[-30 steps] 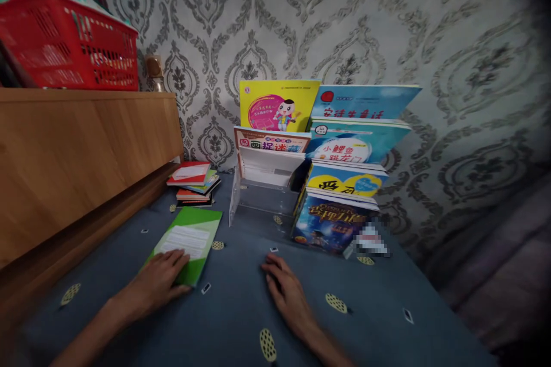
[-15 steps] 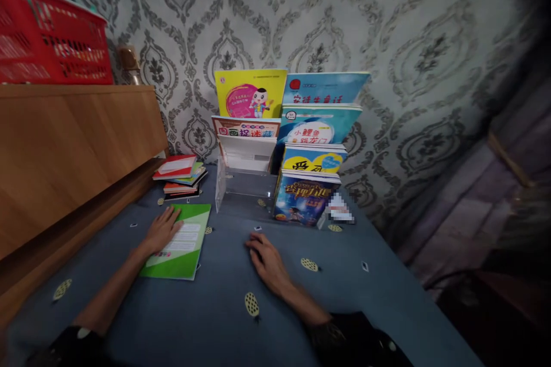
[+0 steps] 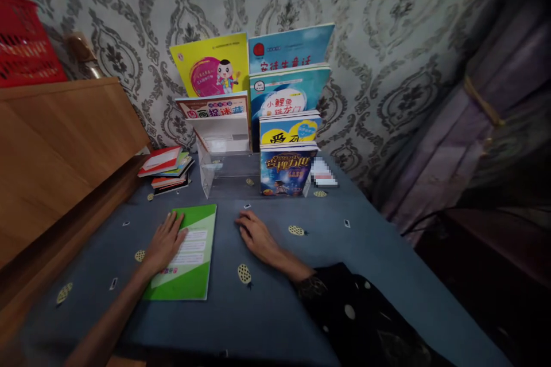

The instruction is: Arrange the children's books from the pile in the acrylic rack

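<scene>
From where I stand, the step in hand appears to be steadying a green book point(image 3: 196, 278), which lies flat on the patterned cloth point(image 3: 284, 321) in front of the clear stand point(image 3: 206, 178) and toward its left side. The left hand point(image 3: 166, 245) is palm down on the book's left part, fingers extended, bearing on the cover without gripping an edge. The right hand point(image 3: 258, 238) rests on the cloth before the stand, apart from the book, fingers loosely bent; nothing shows in it, though its underside is hidden. In my judgement, sound practice calls for light, even pressure through the flat fingers, since a hard push could skid a thin book over the cloth or crease its cover. For a lift, the free right edge, facing the right hand, seems the better hold, with the fingers slid beneath and the thumb on top. As to condition: the cover is bright green with a paler slanting panel, white text blocks too small to read and small coloured marks below them. The visible right-hand corners look square; the lower left is partly obscured by the wrist.
</scene>
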A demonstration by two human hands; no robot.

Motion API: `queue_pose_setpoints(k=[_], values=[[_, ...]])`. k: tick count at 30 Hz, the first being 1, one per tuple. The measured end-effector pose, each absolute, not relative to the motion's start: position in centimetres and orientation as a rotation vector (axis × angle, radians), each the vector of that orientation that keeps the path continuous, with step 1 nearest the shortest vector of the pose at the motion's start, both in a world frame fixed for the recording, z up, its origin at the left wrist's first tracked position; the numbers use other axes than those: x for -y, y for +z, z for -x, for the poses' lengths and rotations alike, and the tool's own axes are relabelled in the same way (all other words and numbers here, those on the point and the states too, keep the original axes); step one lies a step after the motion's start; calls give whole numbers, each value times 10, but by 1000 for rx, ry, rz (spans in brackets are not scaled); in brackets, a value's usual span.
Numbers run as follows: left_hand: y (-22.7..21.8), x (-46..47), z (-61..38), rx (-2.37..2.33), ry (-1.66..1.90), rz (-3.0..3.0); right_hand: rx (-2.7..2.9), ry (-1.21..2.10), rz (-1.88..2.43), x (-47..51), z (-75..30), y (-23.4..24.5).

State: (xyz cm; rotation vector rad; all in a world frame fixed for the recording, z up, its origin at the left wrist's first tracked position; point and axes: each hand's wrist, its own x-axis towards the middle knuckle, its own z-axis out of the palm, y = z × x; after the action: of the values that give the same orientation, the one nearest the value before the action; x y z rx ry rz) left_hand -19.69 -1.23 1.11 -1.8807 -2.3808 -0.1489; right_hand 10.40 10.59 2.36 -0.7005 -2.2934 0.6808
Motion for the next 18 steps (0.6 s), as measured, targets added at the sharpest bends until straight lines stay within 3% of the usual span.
queue_pose_setpoints(k=[18], values=[[5,-5,76,2243,-542,2055,2305,559,720,-92,-153,20]])
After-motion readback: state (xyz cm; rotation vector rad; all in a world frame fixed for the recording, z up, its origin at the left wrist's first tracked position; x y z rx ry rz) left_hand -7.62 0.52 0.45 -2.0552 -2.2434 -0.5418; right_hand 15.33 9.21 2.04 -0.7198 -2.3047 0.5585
